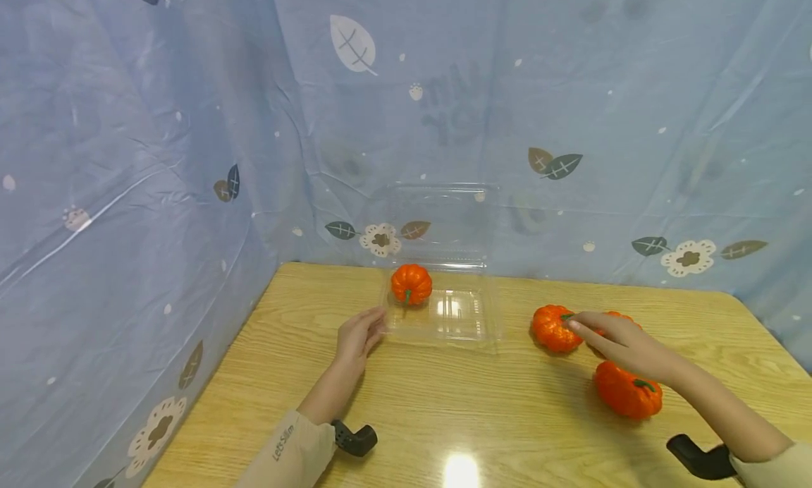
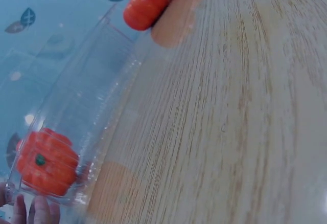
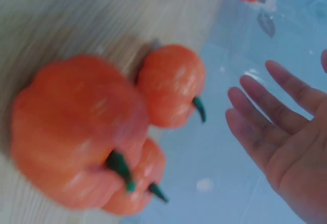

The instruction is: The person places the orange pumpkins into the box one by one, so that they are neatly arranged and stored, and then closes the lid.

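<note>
A clear plastic hinged box [image 1: 463, 336] lies with its lid raised against the curtain. In its left end sits a small orange pumpkin [image 1: 411, 283] with a green stem. My left hand [image 1: 358, 338] rests its fingertips at the box's left wall; in the left wrist view these fingers [image 2: 40, 211] show beside the pumpkin's end. On the right, my right hand [image 1: 624, 343] hovers over three more pumpkins, fingers spread and nothing in them. They are a left one [image 1: 556, 328], a nearer one [image 1: 628, 391] and a back one [image 1: 618, 320], partly hidden by the hand.
A blue curtain [image 1: 444, 121] with leaf and flower prints hangs behind and left of the wooden table [image 1: 444, 410]. Dark curved pieces, one at the left wrist [image 1: 355, 438] and another at the right wrist [image 1: 700, 458], stick out from the sleeves.
</note>
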A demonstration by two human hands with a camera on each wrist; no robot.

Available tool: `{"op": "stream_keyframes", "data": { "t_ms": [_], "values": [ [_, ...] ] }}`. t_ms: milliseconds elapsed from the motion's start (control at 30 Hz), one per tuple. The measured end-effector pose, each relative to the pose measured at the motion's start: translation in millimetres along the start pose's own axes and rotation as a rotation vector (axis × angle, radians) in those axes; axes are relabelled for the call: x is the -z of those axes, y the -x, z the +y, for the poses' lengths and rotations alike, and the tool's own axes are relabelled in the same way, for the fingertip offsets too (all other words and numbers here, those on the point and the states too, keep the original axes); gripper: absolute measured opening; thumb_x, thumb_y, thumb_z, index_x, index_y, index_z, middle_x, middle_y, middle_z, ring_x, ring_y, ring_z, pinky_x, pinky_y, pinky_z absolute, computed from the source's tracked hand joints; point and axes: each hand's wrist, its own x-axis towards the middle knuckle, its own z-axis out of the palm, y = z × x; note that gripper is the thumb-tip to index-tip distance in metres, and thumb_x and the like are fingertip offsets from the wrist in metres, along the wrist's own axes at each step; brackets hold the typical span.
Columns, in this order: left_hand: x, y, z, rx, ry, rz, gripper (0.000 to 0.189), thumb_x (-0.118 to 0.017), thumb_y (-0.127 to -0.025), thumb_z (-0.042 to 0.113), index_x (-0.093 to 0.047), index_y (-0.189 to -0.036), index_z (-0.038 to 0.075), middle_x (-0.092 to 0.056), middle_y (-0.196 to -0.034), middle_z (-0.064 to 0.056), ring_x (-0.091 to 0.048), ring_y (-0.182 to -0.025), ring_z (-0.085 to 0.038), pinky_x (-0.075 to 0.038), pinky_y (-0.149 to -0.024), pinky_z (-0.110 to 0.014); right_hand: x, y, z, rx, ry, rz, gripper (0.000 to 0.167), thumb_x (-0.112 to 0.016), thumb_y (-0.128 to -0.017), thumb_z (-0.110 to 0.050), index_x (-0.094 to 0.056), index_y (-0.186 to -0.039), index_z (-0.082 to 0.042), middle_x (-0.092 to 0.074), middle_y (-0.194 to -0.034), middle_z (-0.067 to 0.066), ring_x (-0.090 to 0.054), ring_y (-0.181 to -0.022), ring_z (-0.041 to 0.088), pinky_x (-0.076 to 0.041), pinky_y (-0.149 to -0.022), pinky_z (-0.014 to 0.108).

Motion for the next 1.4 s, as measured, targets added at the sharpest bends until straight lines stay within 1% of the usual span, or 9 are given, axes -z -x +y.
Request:
{"op": "stream_keyframes", "data": {
  "t_ms": [67,167,233,533,767,1000,1267,1333,1400],
  "values": [
    [0.1,0.6,0.0,-0.003,0.004,0.0,0.034,-0.062,-0.088,0.012,-0.058,-0.117,-0.006,-0.066,-0.108,-0.014,-0.063,-0.097,-0.02,-0.054,-0.077,-0.022,0.6,6.6,3.5,0.021,0.039,0.042,0.023,-0.045,-0.099,-0.02,-0.06,-0.111,-0.01,-0.062,-0.085,-0.003,-0.057,-0.073,0.008,-0.048,-0.061,0.025],
    [-0.1,0.9,-0.1,0.0,0.007,0.004,0.034,-0.063,-0.087,0.012,-0.059,-0.117,-0.005,-0.066,-0.107,-0.013,-0.063,-0.098,-0.021,-0.053,-0.077,-0.021,-0.5,17.7,6.9,0.045,0.138,0.114,0.02,-0.052,-0.095,-0.02,-0.062,-0.11,-0.012,-0.064,-0.104,-0.002,-0.06,-0.091,0.009,-0.052,-0.071,0.029],
    [-0.1,1.2,-0.4,0.0,0.003,0.001,0.034,-0.063,-0.087,0.012,-0.059,-0.117,-0.005,-0.066,-0.107,-0.013,-0.062,-0.1,-0.022,-0.053,-0.079,-0.023,-3.5,24.5,10.2,0.064,0.187,0.156,0.016,-0.057,-0.092,-0.02,-0.063,-0.107,-0.016,-0.064,-0.101,-0.007,-0.06,-0.09,0.008,-0.052,-0.071,0.03],
    [1.2,-0.1,-0.8,0.007,0.006,0.01,0.034,-0.062,-0.088,0.011,-0.058,-0.118,-0.005,-0.064,-0.111,-0.015,-0.062,-0.1,-0.022,-0.053,-0.079,-0.022,-26.4,53.6,30.7,0.083,0.352,0.325,0.027,-0.075,-0.077,-0.018,-0.064,-0.101,-0.02,-0.062,-0.1,-0.002,-0.059,-0.089,0.024,-0.051,-0.068,0.04],
    [1.0,0.0,-1.3,-0.001,0.008,0.002,0.035,-0.062,-0.087,0.011,-0.058,-0.118,-0.006,-0.066,-0.105,-0.013,-0.064,-0.093,-0.018,-0.054,-0.076,-0.021,-38.8,73.2,47.1,0.061,0.335,0.433,0.041,-0.081,-0.068,-0.016,-0.063,-0.105,-0.015,-0.06,-0.102,0.0,-0.048,-0.095,0.009,-0.035,-0.076,0.011],
    [0.7,0.0,-1.4,0.004,0.007,0.007,0.035,-0.063,-0.087,0.011,-0.058,-0.117,-0.006,-0.066,-0.105,-0.013,-0.064,-0.092,-0.018,-0.054,-0.076,-0.02,-42.3,84.1,55.8,0.005,0.336,0.46,0.052,-0.084,-0.063,-0.021,-0.059,-0.109,-0.011,-0.058,-0.103,0.002,-0.044,-0.095,0.003,-0.035,-0.071,0.014],
    [0.3,0.2,-1.1,0.015,-0.008,0.013,0.035,-0.064,-0.087,0.013,-0.059,-0.116,-0.004,-0.066,-0.106,-0.012,-0.063,-0.094,-0.019,-0.053,-0.076,-0.02,-50.7,90.6,62.7,-0.041,0.305,0.45,0.056,-0.085,-0.062,-0.022,-0.06,-0.109,-0.007,-0.059,-0.107,0.013,-0.049,-0.095,0.031,-0.039,-0.075,0.034],
    [-0.1,0.6,-0.5,0.018,-0.01,0.016,0.034,-0.064,-0.086,0.014,-0.06,-0.116,-0.003,-0.065,-0.107,-0.012,-0.063,-0.094,-0.019,-0.053,-0.075,-0.02,-53.4,92.6,64.5,-0.033,0.296,0.454,0.056,-0.086,-0.061,-0.021,-0.06,-0.109,-0.006,-0.057,-0.108,0.015,-0.049,-0.096,0.033,-0.037,-0.079,0.033],
    [-0.3,0.8,-0.3,0.019,-0.01,0.018,0.033,-0.064,-0.086,0.014,-0.06,-0.115,-0.003,-0.065,-0.108,-0.013,-0.063,-0.094,-0.018,-0.053,-0.076,-0.02,-56.5,94.2,65.8,-0.02,0.286,0.47,0.057,-0.086,-0.059,-0.02,-0.06,-0.108,-0.006,-0.056,-0.11,0.015,-0.047,-0.097,0.032,-0.032,-0.085,0.021]
  ]
}}
